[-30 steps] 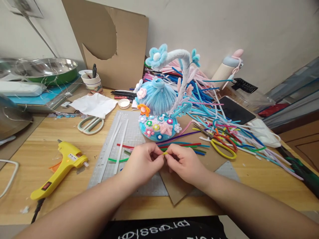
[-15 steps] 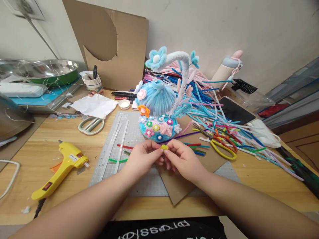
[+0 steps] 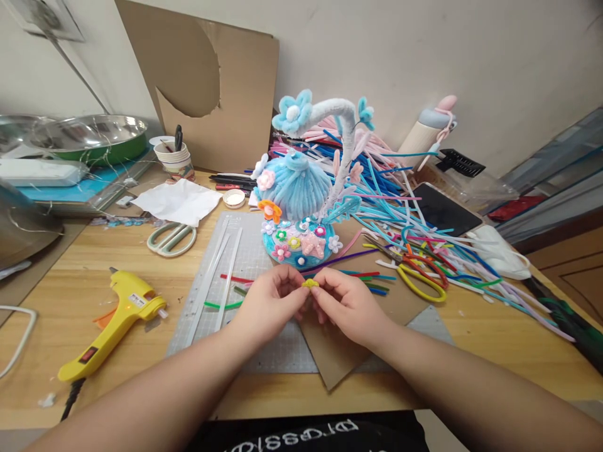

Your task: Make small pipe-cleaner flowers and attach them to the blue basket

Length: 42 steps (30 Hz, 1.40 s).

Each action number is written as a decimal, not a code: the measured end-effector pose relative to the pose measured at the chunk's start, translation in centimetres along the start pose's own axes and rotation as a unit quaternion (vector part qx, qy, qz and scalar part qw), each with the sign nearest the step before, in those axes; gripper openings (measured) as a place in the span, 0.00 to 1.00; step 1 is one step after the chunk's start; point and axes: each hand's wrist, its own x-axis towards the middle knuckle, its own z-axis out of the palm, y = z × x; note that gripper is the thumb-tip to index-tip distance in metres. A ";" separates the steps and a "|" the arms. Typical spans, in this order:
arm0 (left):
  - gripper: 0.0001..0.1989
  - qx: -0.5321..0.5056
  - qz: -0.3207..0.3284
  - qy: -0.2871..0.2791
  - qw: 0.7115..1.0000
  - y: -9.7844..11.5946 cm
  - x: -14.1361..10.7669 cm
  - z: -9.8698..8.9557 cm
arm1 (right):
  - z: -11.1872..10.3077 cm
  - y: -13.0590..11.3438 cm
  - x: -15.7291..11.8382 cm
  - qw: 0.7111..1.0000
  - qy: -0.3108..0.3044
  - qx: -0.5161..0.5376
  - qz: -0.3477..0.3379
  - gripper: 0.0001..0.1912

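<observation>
Between the fingertips of both hands sits a small yellow pipe-cleaner flower [image 3: 309, 283]. My left hand [image 3: 273, 301] pinches it from the left, and my right hand [image 3: 346, 304] pinches it from the right. Some of the curled fingers are hidden behind the thumbs. Just beyond the hands stands a fuzzy blue pipe-cleaner craft [image 3: 301, 188], its base dotted with small flowers and a pink starfish. A pale curved stem with a blue flower [image 3: 293, 113] arches over it. Below the hands lie a piece of cardboard [image 3: 332, 361] and a grey cutting mat [image 3: 277, 361].
A yellow glue gun [image 3: 113, 323] lies at left, with pale-handled scissors [image 3: 172, 241] behind it. Yellow-handled scissors [image 3: 421, 284] rest at right, near a heap of pipe cleaners [image 3: 377, 179]. Clear glue sticks [image 3: 229, 276] lie on the mat. A cardboard sheet [image 3: 245, 94] leans on the wall.
The yellow flower has tipped slightly between the fingertips and sits a little lower. Both hands keep their pinch in nearly the same place. The view has shifted slightly.
</observation>
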 end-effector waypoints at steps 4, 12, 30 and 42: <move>0.05 0.063 0.010 0.026 0.998 -0.6 -0.1 -0.3 | -0.1 0.2 0.0 0.999 0.007 -0.053 -0.008 0.08; 0.06 0.171 0.040 0.039 0.984 -0.7 -0.1 -0.7 | -0.2 0.8 0.0 0.990 0.011 -0.135 -0.031 0.07; 0.05 0.079 0.015 0.021 0.997 -0.4 -0.3 -0.1 | -0.3 -0.1 0.2 0.998 0.015 -0.067 0.000 0.08; 0.04 0.098 0.013 0.031 0.995 -0.7 -0.2 -0.5 | -0.2 0.4 -0.1 1.000 -0.022 -0.007 0.011 0.10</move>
